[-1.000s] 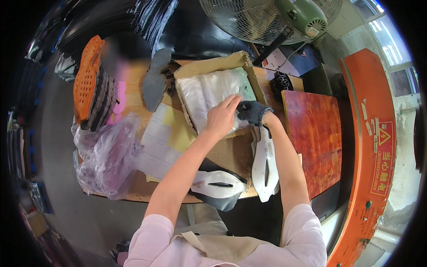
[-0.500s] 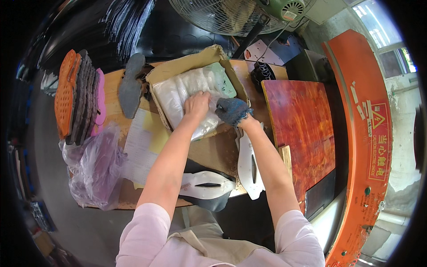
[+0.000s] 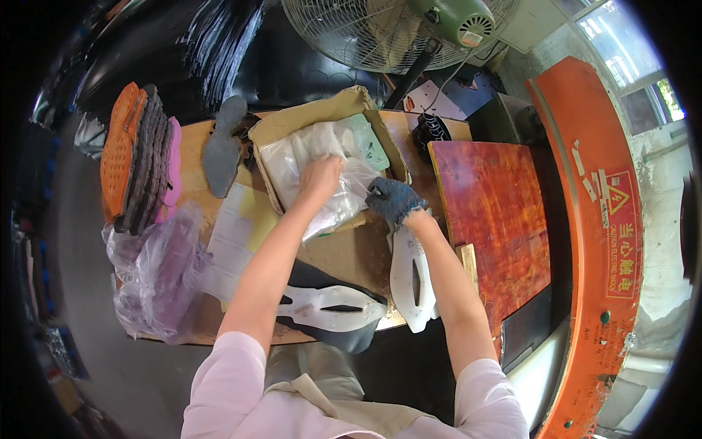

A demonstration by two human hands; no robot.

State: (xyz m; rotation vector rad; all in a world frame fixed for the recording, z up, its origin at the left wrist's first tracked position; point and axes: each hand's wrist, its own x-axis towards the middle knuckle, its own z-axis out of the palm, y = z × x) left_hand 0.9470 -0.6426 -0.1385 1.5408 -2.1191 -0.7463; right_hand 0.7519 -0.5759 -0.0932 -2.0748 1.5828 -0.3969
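Observation:
An open cardboard box [image 3: 265, 170] lies before me on the wooden table, filled with clear plastic bags [image 3: 281, 157]. My left hand [image 3: 320, 178], bare, is closed on the plastic in the middle of the box. My right hand [image 3: 395, 199], in a dark blue-grey knit glove, pinches plastic at the box's near right edge. A thin sheet of it is stretched between both hands. Beside the bags, inside the box, is a pale green piece [image 3: 373, 140]. Below my right hand lies a white shoe-shaped template [image 3: 404, 274]; another white template [image 3: 322, 306] rests on dark sheet material.
At left stand stacked soles [image 3: 121, 157], orange, dark and pink, behind a purplish plastic bag [image 3: 157, 285]. A grey sole [image 3: 223, 150] and paper sheets [image 3: 228, 238] lie left of the box. A reddish board [image 3: 493, 212] is at right, a fan [image 3: 365, 33] beyond.
My right hand has moved right and slightly toward me, drawing the plastic out from the left hand. The left hand stays in the box. The whole view has shifted a little.

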